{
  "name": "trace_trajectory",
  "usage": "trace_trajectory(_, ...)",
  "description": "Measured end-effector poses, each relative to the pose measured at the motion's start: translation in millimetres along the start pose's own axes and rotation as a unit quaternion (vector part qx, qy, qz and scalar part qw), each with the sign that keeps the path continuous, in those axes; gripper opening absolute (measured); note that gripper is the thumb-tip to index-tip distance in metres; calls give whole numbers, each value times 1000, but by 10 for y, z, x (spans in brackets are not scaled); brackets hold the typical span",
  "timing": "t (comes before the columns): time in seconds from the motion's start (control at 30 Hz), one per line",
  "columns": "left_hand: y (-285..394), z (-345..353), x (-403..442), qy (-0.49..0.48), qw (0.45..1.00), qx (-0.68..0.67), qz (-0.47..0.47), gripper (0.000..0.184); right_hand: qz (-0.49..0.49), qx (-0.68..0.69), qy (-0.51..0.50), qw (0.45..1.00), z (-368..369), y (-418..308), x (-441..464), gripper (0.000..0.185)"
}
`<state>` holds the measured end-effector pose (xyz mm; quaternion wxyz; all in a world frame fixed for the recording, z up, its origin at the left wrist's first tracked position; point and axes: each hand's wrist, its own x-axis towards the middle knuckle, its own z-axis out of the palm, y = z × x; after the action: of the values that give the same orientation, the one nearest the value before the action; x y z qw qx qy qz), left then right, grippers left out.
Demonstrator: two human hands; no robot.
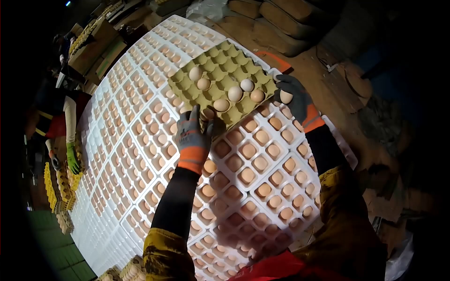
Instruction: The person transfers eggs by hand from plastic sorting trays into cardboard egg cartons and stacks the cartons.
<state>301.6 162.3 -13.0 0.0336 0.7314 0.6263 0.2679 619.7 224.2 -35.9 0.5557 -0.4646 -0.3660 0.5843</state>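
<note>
A yellowish pulp egg tray (218, 70) with several eggs lies tilted over the white foam trays (246, 189), whose pockets hold brown eggs. My left hand (193, 138), in a grey and orange glove, has its fingers round an egg (207, 113) at the tray's near left corner. At the right corner, my right hand (297, 100) is closed around a pale egg (285, 97) beside the tray's edge. Loose in the pulp tray sit a white egg (247, 85) and other light brown ones.
At the left a co-worker's green-gloved hand (72, 159) is near stacked yellow trays (50, 187). Cardboard boxes (96, 54) stand at the upper left. Dark sacks (286, 23) lie behind the foam trays. More pulp trays with eggs (133, 270) are at the bottom left.
</note>
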Motion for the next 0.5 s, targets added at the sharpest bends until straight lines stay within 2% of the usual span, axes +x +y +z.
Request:
trace_trajectory(0.03,49,20,90,-55,998,28,-11,54,62,-43,-29,997,-10,-91,19,34)
trace_trajectory(0.07,80,90,156,-63,997,51,-15,49,-94,-329,-52,938,102,-15,10,42)
trace_trajectory(0.1,91,111,199,-73,996,49,-7,46,-133,-471,-25,872,231,32,-19,45)
trace_trajectory(0.17,92,105,267,-93,994,49,9,42,-198,-712,28,673,473,76,-67,54)
trace_trajectory(0.2,67,129,292,-112,991,68,12,33,-187,-699,54,688,541,130,-45,61)
trace_trajectory(0.3,-123,127,313,-99,989,-99,-42,31,-114,-587,35,801,474,18,-11,52)
trace_trajectory(0.33,-139,187,328,-9,937,-331,-115,30,-162,-549,22,820,389,41,5,42)
trace_trajectory(0.37,-264,117,371,-41,855,-459,-238,28,-99,-438,8,893,294,52,20,39)
trace_trajectory(0.43,-294,106,393,15,758,-628,-178,26,31,-193,-23,980,173,9,4,34)
trace_trajectory(0.47,-363,46,441,23,963,-264,41,27,63,-80,-36,994,112,-26,7,31)
trace_trajectory(0.5,-374,97,481,-1,954,-299,30,28,-12,-81,-43,996,78,26,-26,32)
